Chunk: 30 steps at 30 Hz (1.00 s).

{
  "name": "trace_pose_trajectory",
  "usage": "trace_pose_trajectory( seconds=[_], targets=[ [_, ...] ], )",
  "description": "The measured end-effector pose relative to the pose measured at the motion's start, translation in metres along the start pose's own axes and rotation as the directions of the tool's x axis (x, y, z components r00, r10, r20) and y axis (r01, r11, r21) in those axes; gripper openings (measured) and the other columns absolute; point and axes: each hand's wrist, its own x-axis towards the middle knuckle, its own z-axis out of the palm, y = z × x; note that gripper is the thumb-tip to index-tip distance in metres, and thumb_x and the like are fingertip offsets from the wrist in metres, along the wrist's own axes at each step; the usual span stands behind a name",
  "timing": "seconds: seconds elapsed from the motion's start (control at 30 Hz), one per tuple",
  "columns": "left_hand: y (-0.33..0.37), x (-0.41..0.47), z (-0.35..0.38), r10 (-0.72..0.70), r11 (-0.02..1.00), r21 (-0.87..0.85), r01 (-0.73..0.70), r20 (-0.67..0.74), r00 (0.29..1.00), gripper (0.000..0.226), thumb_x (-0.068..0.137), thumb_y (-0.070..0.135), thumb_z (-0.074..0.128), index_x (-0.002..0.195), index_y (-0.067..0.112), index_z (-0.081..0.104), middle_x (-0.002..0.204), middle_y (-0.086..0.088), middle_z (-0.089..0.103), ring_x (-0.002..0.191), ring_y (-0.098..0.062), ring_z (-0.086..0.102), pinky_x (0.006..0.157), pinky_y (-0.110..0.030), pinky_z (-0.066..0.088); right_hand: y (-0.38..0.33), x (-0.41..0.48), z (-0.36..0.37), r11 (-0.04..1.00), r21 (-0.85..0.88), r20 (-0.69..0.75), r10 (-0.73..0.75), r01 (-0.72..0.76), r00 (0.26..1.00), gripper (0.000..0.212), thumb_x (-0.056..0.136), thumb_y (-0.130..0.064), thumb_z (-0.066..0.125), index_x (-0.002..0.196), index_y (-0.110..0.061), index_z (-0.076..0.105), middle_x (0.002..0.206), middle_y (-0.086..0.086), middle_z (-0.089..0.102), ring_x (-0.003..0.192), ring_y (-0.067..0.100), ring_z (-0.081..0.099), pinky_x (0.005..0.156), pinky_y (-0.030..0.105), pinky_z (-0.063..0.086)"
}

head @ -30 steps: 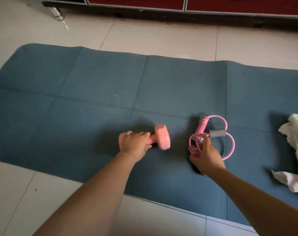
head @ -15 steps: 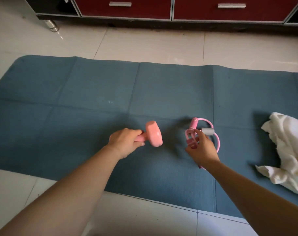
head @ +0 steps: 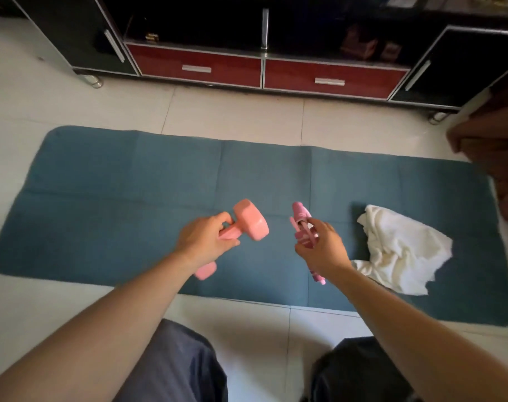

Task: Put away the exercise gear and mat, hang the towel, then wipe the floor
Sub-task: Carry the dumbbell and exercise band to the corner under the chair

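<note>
Pink dumbbell (head: 248, 223) up off the blue mat (head: 125, 198), my left hand (head: 205, 242) wrapped round its bar. My right hand (head: 324, 250) pinches the bunched pink resistance band (head: 302, 227); white towel (head: 397, 250) lies crumpled just right of it.

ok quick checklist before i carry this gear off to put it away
1. Dumbbell gripped by left hand, off the mat: ok.
2. Pink band pinched in right hand: ok.
3. Band's loops all gathered: cannot tell.
4. Towel hung: not ok, lies crumpled on the mat.
5. Mat put away: not ok, lies flat.
6. Red drawers open, if gear goes there: not ok, both shut.
</note>
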Motion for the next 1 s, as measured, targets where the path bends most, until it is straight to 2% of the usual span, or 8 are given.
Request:
trace_pose_trajectory(
  seconds=[0.13,0.23,0.33,0.43,0.5,0.6,0.8,1.0],
  targets=[
    [0.038,-0.082,-0.093,-0.066,0.993,-0.093,0.066,0.01,0.998,0.031,0.072,0.046,0.071,0.094,0.032,0.056,0.091,0.012,0.07,0.085,-0.021,0.063,0.058,-0.027,0.032,-0.082,-0.082,-0.061,0.995,0.071,-0.029,0.075,-0.073,0.997,0.04,0.074,-0.009,0.065,0.112,-0.02,0.057,0.105,0.005,0.063,0.091,0.024,0.061,0.074,0.028,0.045],
    [0.061,-0.146,-0.166,-0.113,0.982,-0.151,0.112,-0.001,0.994,0.03,0.071,0.044,0.074,0.093,0.03,0.057,0.093,0.008,0.071,0.088,-0.024,0.064,0.06,-0.026,0.034,-0.148,-0.149,-0.102,0.988,0.105,-0.027,0.113,-0.109,0.993,0.035,0.074,-0.011,0.066,0.103,-0.027,0.055,0.101,0.002,0.063,0.087,0.023,0.061,0.07,0.026,0.042],
    [0.074,-0.204,-0.234,-0.162,0.966,-0.208,0.157,-0.007,0.987,0.031,0.069,0.043,0.074,0.092,0.031,0.058,0.09,0.009,0.071,0.087,-0.023,0.065,0.063,-0.028,0.043,-0.209,-0.208,-0.134,0.986,0.113,0.0,0.126,-0.125,0.992,0.045,0.075,-0.016,0.065,0.117,-0.028,0.054,0.105,0.003,0.061,0.083,0.022,0.063,0.058,0.024,0.047],
    [0.081,-0.254,-0.288,-0.199,0.949,-0.251,0.189,-0.015,0.98,0.029,0.067,0.044,0.074,0.087,0.034,0.056,0.088,0.013,0.071,0.084,-0.019,0.066,0.068,-0.03,0.049,-0.261,-0.252,-0.159,0.984,0.147,0.001,0.104,-0.103,0.995,0.046,0.076,-0.016,0.065,0.119,-0.029,0.053,0.108,0.003,0.06,0.085,0.02,0.062,0.067,0.028,0.049],
    [0.086,-0.282,-0.314,-0.202,0.947,-0.26,0.189,-0.024,0.979,0.027,0.068,0.042,0.074,0.086,0.035,0.055,0.087,0.014,0.07,0.083,-0.018,0.065,0.067,-0.03,0.049,-0.288,-0.272,-0.17,0.987,0.149,-0.008,0.066,-0.064,0.998,0.046,0.077,-0.016,0.065,0.12,-0.025,0.053,0.109,0.001,0.06,0.082,0.018,0.061,0.068,0.023,0.044],
    [0.09,-0.313,-0.34,-0.217,0.942,-0.274,0.194,-0.057,0.975,0.027,0.068,0.042,0.075,0.088,0.033,0.058,0.086,0.015,0.069,0.08,-0.015,0.065,0.065,-0.029,0.048,-0.321,-0.293,-0.183,0.989,0.144,-0.006,-0.023,0.024,1.0,0.044,0.079,-0.014,0.065,0.119,-0.026,0.052,0.107,-0.003,0.058,0.082,0.013,0.058,0.061,0.016,0.04],
    [0.098,-0.354,-0.352,-0.302,0.925,-0.28,0.257,-0.131,0.944,0.021,0.073,0.042,0.07,0.086,0.037,0.056,0.086,0.02,0.066,0.082,-0.011,0.064,0.07,-0.031,0.051,-0.347,-0.31,-0.197,0.976,0.137,0.084,-0.18,0.167,0.98,0.05,0.081,-0.015,0.066,0.127,-0.026,0.048,0.11,-0.002,0.054,0.091,0.017,0.058,0.078,0.028,0.047],
    [0.117,-0.387,-0.342,-0.472,0.852,-0.362,0.378,-0.218,0.854,0.024,0.076,0.045,0.069,0.093,0.039,0.053,0.09,0.017,0.065,0.089,-0.015,0.064,0.08,-0.03,0.048,-0.359,-0.304,-0.202,0.954,0.106,0.241,-0.298,0.28,0.924,0.046,0.081,-0.016,0.063,0.125,-0.025,0.049,0.106,0.0,0.057,0.083,0.019,0.059,0.07,0.03,0.05]
  ],
)
